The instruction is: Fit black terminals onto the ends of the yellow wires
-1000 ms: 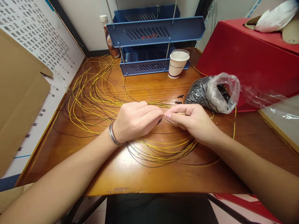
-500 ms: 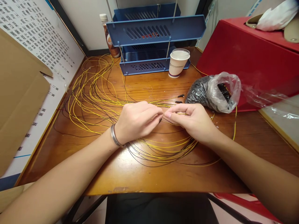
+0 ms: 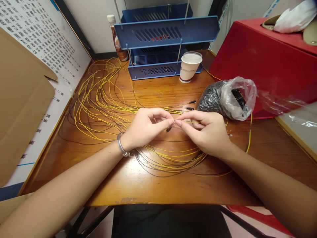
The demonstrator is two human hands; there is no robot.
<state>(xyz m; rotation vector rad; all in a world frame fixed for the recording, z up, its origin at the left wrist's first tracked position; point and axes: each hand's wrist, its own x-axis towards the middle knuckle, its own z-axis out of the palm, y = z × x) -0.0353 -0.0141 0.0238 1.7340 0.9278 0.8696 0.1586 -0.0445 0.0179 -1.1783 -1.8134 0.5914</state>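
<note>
Over the middle of the wooden table [image 3: 148, 188], my two hands meet fingertip to fingertip. My left hand [image 3: 151, 127] is closed in a pinch, with a small black connector [image 3: 169, 129] showing just below its fingertips. My right hand [image 3: 205, 130] pinches a thin yellow wire [image 3: 192, 122] close to the left fingertips. The exact joint between connector and wire is hidden by the fingers. Loose yellow and black wires [image 3: 173, 168] curve across the table below my hands. More wires lie coiled to the left, and two black connector ends [image 3: 190, 108] rest just beyond my right hand.
A clear plastic bag [image 3: 237, 99] of small black parts sits at the right beside a red box [image 3: 247, 59]. Behind stand a paper cup [image 3: 190, 69], a blue desk tray [image 3: 165, 34] and a bottle [image 3: 119, 41]. Cardboard [image 3: 22, 109] leans at the left.
My left hand has turned, its fingers and thumb now opening toward me, so the black connector shows more below its fingertips. The right hand keeps its pinch in nearly the same place.
</note>
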